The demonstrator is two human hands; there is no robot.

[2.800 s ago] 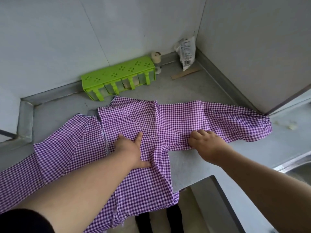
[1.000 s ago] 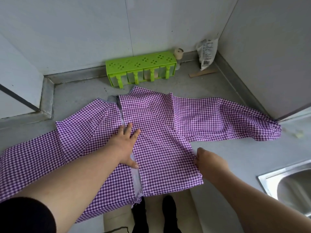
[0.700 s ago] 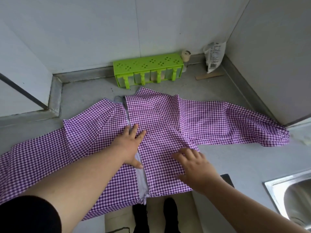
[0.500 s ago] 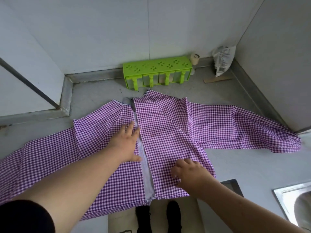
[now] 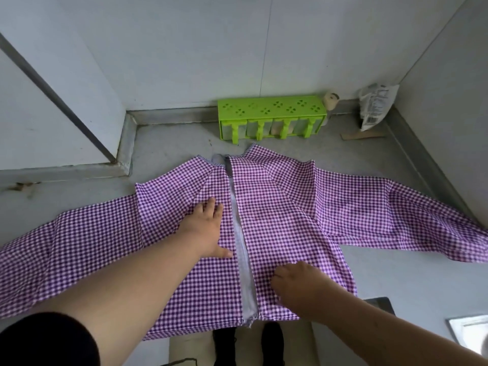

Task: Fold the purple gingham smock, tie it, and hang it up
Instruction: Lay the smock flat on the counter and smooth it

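Where both hands press, smock beneath.

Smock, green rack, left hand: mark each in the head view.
smock [image 5: 285, 207], head view, right front panel
green rack [image 5: 269, 109], head view, perforated top face
left hand [image 5: 206, 228], head view, back of the hand, lying flat on the smock

We have folded the right panel of the purple gingham cotton smock inward to meet the left, leaving a pale centre strip. Our right hand has moved from its edge onto the panel.
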